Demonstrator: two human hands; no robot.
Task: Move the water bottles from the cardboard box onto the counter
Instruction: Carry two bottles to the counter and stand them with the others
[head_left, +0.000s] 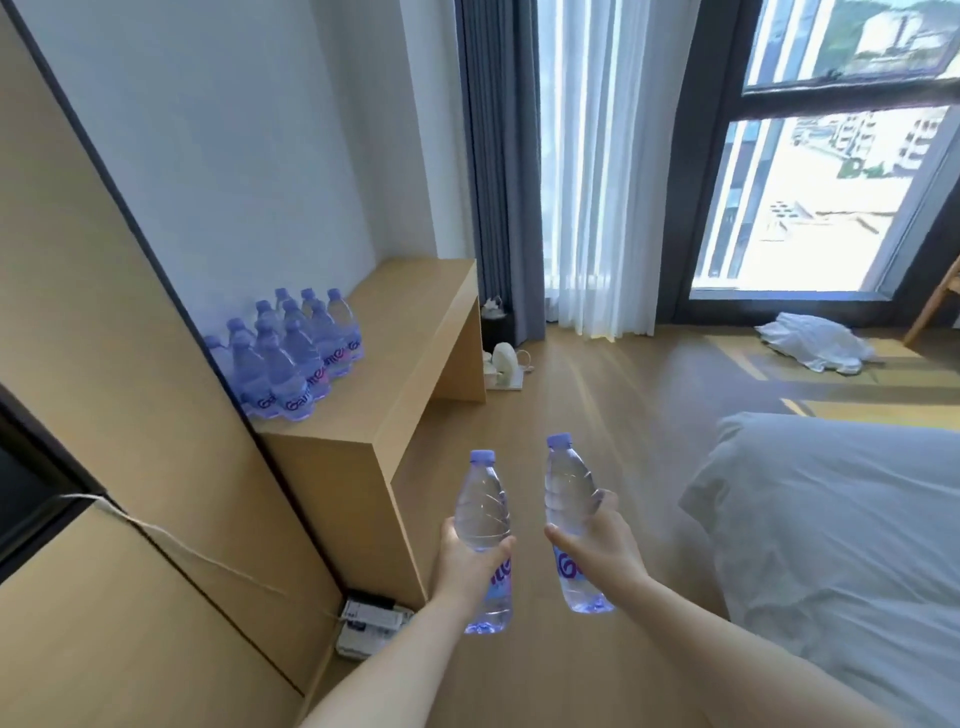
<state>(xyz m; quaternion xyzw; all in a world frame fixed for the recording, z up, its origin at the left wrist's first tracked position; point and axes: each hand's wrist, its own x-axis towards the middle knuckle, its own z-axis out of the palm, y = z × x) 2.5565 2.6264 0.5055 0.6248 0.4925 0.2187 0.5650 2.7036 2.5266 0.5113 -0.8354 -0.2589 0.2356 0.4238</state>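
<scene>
Out over the wooden floor (597, 395), between the worktop (410, 332) and the bed (841, 519), each hand carries one water bottle upright: the left hand (470, 558) has its grip wrapped round the middle of the left bottle (483, 509), and the right hand (602, 543) holds the right bottle (569, 493) the same way, fingers curled about its waist. The cardboard box is not in view. A cluster of bottles (291, 353) already stands at the worktop's back left, against the tall panel (104, 312). To do this well, carry both caps-up, set each base flat on the bare wood just beside the cluster, and let go only once it stands steady, so no neighbour gets knocked over
</scene>
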